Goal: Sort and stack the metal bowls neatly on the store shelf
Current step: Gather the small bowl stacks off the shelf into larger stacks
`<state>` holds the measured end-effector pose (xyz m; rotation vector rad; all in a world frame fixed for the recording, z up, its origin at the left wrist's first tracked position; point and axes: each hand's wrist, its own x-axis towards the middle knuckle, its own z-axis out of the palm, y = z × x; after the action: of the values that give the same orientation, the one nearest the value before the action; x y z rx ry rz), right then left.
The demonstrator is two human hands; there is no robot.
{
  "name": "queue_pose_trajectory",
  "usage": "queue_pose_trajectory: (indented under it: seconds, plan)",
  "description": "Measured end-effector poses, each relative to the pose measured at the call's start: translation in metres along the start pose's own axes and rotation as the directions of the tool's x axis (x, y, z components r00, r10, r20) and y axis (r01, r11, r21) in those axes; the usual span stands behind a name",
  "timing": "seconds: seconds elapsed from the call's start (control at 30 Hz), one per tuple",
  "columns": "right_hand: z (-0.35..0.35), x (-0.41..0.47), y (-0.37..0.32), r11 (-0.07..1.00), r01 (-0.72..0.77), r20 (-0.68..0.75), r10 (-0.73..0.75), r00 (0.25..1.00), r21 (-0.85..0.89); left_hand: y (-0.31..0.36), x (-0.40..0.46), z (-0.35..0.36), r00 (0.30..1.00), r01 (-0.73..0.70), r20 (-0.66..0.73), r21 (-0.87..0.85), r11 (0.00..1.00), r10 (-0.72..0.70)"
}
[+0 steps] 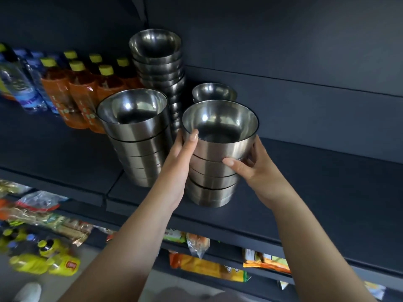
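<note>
A stack of several large metal bowls [214,182] stands near the front of the dark shelf [305,192]. Its top bowl [220,131] is gripped from both sides: my left hand [181,166] has its thumb over the rim, and my right hand [255,168] presses its lower wall. To the left stands a second stack of large bowls [139,147]. Behind it rises a tall stack of smaller bowls [159,68]. A single small bowl [213,92] sits at the back, behind the held stack.
Orange drink bottles with yellow caps [80,90] and water bottles [24,83] fill the shelf's left part. Snack packets [207,267] and yellow bottles [43,258] lie on lower shelves. The shelf to the right of the bowls is bare.
</note>
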<state>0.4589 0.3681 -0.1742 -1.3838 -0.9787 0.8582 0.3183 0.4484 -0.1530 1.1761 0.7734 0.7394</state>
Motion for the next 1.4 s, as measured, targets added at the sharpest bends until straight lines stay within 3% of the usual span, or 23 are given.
queue_pose_trajectory:
  seconds: [0.5,0.67,0.97,1.23,1.4]
  plan:
    - [0.013,-0.008,0.023,0.999,0.019,-0.081,-0.022,0.997,-0.040,-0.015,0.013,-0.011,0.998,0.030,0.056,-0.093,0.995,-0.024]
    - [0.018,-0.006,0.023,0.995,0.073,-0.133,-0.080,0.988,-0.063,-0.020,0.013,-0.008,0.990,-0.085,0.105,-0.048,0.995,0.090]
    - [0.023,-0.006,0.033,0.992,0.106,-0.178,-0.118,0.977,-0.075,-0.034,0.017,-0.008,0.980,-0.161,0.108,-0.059,0.985,0.166]
    - [0.023,-0.011,0.063,0.996,-0.029,-0.137,0.017,0.990,-0.084,-0.069,0.019,-0.023,0.978,0.172,0.137,-0.104,0.980,-0.157]
    - [0.025,-0.010,0.075,0.995,-0.070,-0.143,0.060,0.988,-0.065,-0.069,0.027,-0.030,0.923,0.336,0.219,-0.060,0.940,-0.316]
